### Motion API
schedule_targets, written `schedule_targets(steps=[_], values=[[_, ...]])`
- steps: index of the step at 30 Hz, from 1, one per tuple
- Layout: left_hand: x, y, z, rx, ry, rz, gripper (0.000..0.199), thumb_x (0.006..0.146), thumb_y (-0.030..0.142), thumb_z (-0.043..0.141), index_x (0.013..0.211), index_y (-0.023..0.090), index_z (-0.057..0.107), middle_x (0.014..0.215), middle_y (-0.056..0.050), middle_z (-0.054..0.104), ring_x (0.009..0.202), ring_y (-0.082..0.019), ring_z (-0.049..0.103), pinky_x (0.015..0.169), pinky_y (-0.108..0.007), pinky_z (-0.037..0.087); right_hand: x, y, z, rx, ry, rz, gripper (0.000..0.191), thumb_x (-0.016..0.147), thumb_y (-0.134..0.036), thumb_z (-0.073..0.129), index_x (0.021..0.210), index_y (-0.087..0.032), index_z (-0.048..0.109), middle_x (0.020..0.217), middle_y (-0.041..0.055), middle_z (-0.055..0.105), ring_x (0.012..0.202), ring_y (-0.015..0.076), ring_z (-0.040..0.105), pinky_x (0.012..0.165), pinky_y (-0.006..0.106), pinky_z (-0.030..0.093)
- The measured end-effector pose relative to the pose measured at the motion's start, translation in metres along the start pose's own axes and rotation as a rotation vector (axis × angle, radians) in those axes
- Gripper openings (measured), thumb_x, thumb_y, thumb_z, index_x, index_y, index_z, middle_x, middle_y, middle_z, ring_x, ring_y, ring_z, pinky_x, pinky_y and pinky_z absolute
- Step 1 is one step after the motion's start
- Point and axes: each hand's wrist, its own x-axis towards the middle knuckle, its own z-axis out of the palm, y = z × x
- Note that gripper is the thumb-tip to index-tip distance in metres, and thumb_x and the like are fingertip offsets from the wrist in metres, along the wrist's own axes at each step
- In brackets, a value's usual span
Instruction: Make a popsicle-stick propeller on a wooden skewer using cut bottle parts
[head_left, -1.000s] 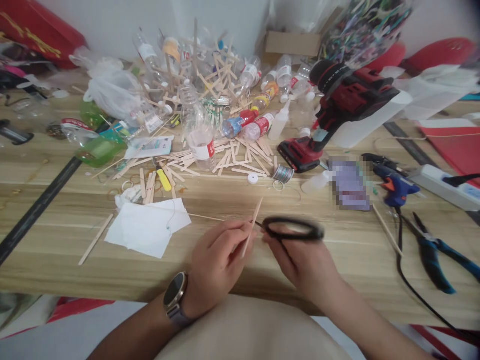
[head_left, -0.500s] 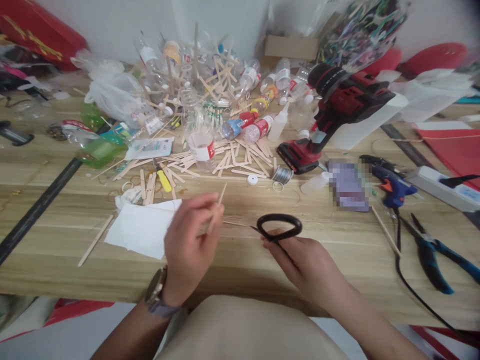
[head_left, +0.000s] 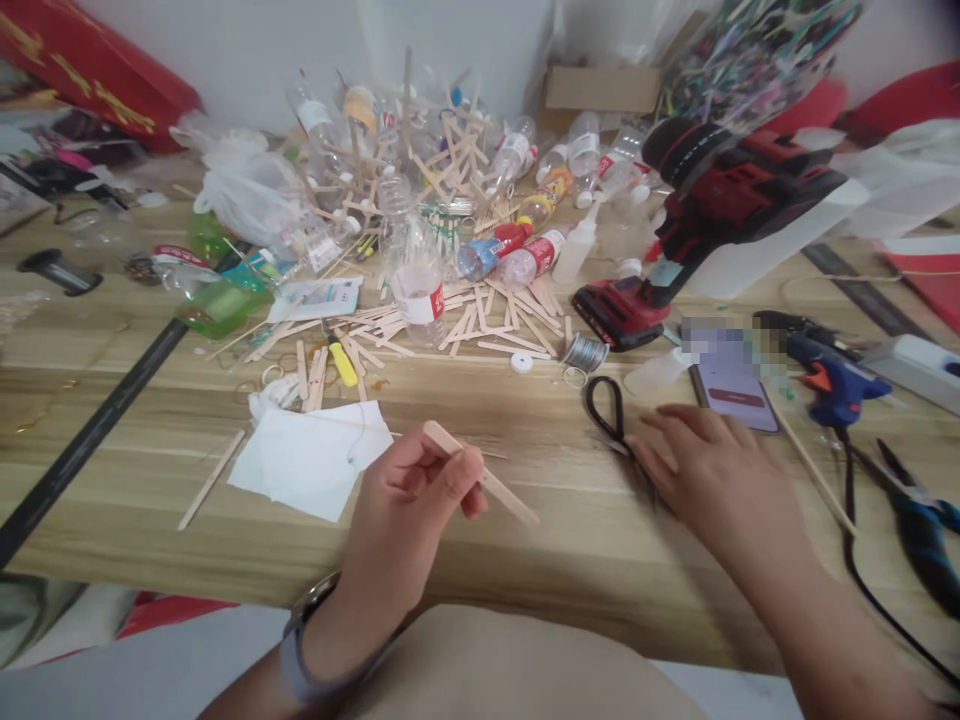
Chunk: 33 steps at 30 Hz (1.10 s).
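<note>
In my left hand (head_left: 409, 510) a flat wooden craft stick (head_left: 514, 495) is pinched between thumb and fingers, slanting down to the right above the table. My right hand (head_left: 712, 475) is a little blurred, palm down with its fingers stretched out, beside the phone (head_left: 739, 385). Black-handled scissors (head_left: 606, 408) lie under and left of that hand, one finger loop showing and the rest partly covered. A thin strand (head_left: 491, 455) passes behind the left hand. White paper (head_left: 300, 460) lies to its left.
A red cordless drill (head_left: 697, 220) stands at the right, near a blue glue gun (head_left: 840, 385) and pliers (head_left: 919, 530). Loose craft sticks (head_left: 480, 320), plastic bottles (head_left: 416, 290) and a wire spool (head_left: 585, 352) crowd the back. A yellow-handled tool (head_left: 343, 362) lies above the paper.
My right hand has moved right with the scissors, which now lie on the table as its fingers spread. My left hand has turned, bringing the stick's flat side into view.
</note>
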Motion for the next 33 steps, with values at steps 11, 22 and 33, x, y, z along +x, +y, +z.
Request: schedule_targets(steps=[11,22,33], values=[[0.019,-0.016,-0.002,0.445,0.082,0.126,0.021,0.091,0.036,0.06,0.079,0.018,0.062,0.062,0.004,0.058,0.059,-0.011,0.055,0.056,-0.022,0.045,0.019,-0.09,0.02,1.048,-0.472,-0.265,0.041,0.1,-0.047,0.036,0.084,-0.02,0.062,0.05,-0.0054,0.051,0.043,0.0101,0.048,0.048,0.022,0.04],[0.051,-0.04,-0.022,1.752,-0.545,0.605,0.016,0.085,0.001,0.053,0.081,0.014,0.062,0.088,-0.009,0.067,0.082,-0.025,0.062,0.071,-0.038,0.054,0.017,-0.065,0.045,0.555,0.06,-0.202,0.026,0.099,-0.026,0.038,0.107,-0.02,0.062,0.06,-0.0005,0.061,0.05,0.0156,0.059,0.05,0.026,0.044],[0.043,-0.001,0.012,1.356,-0.37,0.634,0.025,0.093,0.008,0.04,0.109,0.015,0.058,0.088,-0.008,0.072,0.072,-0.021,0.069,0.057,-0.03,0.052,0.018,-0.074,0.041,1.018,-0.151,0.104,0.037,0.1,-0.038,0.036,0.116,-0.015,0.06,0.046,-0.0089,0.044,0.04,0.0114,0.045,0.042,0.023,0.036]])
